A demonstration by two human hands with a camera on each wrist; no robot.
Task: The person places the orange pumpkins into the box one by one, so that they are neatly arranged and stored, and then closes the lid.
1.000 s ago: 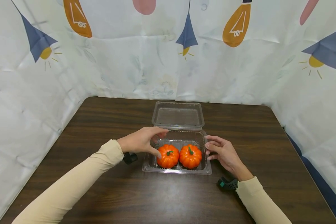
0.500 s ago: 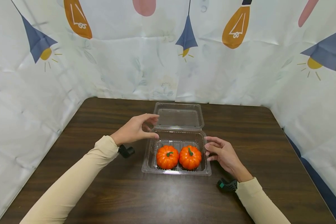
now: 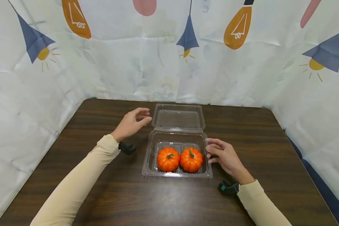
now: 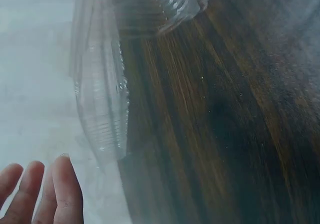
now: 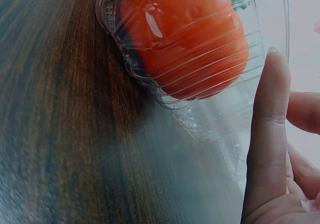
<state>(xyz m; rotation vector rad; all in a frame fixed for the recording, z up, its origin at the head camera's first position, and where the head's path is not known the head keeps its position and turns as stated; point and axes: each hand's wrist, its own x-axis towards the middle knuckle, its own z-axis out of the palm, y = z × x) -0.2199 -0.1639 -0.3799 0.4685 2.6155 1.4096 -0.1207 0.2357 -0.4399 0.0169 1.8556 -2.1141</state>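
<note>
A clear plastic clamshell container (image 3: 176, 138) lies unfolded on the table, its lid (image 3: 178, 116) tipped back toward the far edge. Two small orange pumpkins (image 3: 168, 159) with green stems sit side by side in the base. My left hand (image 3: 131, 124) hovers left of the lid, thumb and fingers apart and nothing between them; in the left wrist view its fingertips (image 4: 67, 184) appear below the lid's end. At the base's right rim, my right hand (image 3: 224, 157) touches the plastic with loosely extended fingers. The right wrist view shows one straight finger (image 5: 270, 129) along the clear wall.
The dark wood-grain table (image 3: 169, 201) spreads around the container on all sides. A white printed curtain (image 3: 115, 62) stands behind it and along both sides. A black band (image 3: 228, 187) is worn on the right wrist, another on the left.
My left hand has moved from over the left pumpkin, back and to the left, to beside the lid. The right hand stays at the rim; the pumpkins have kept their places.
</note>
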